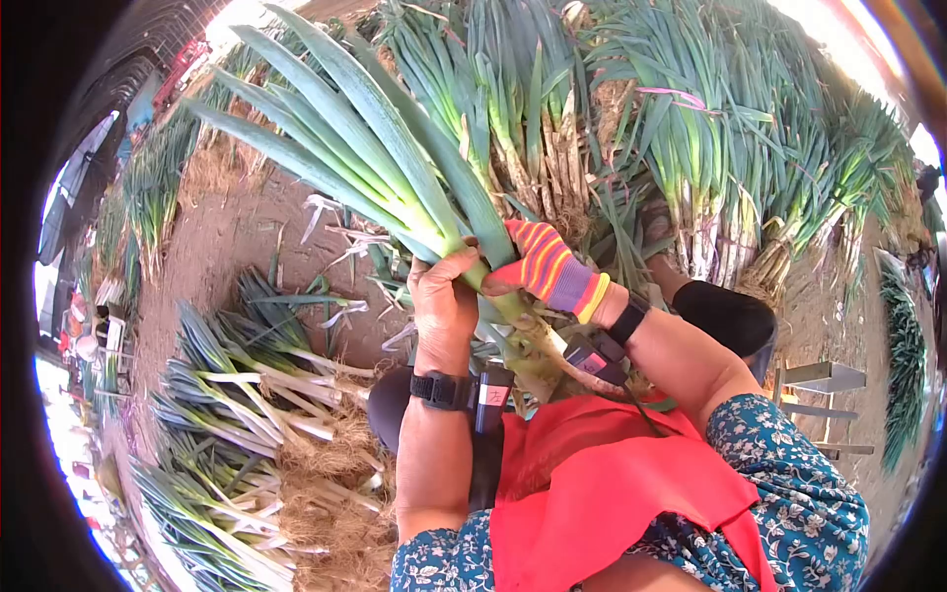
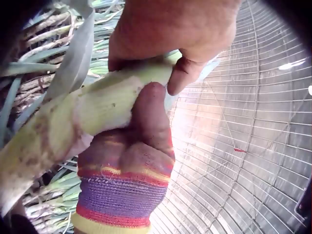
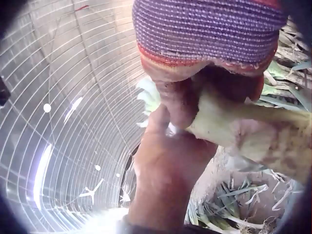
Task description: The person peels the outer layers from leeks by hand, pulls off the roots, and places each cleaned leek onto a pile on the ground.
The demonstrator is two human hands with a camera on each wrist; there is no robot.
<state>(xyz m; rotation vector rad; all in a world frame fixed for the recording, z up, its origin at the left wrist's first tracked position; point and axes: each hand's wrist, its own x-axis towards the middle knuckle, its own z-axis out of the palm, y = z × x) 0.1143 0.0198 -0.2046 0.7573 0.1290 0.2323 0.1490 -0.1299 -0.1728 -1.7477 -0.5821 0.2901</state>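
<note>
My bare left hand [image 1: 444, 301] grips a thick green onion [image 1: 414, 197] where its leaves fan out up and to the left. My right hand [image 1: 552, 271], in a striped fingerless glove, pinches the same stalk just beside it. One broad dark leaf [image 1: 480, 202] stands apart from the fan, beside the right fingers. In the left wrist view, the pale, brown-spotted lower stalk [image 2: 97, 109] slants down left, with the right thumb [image 2: 150, 109] pressed along it. From the right wrist, the gloved fingers curl round the stalk [image 3: 263, 139] close above the left hand.
Loose green onions with shaggy roots [image 1: 340, 464] lie in a pile at left. Upright bundles [image 1: 681, 128], one tied with pink string [image 1: 673, 96], line the back. A metal stool-like frame [image 1: 824, 380] stands at right on bare soil. A red apron [image 1: 612, 483] covers the lap.
</note>
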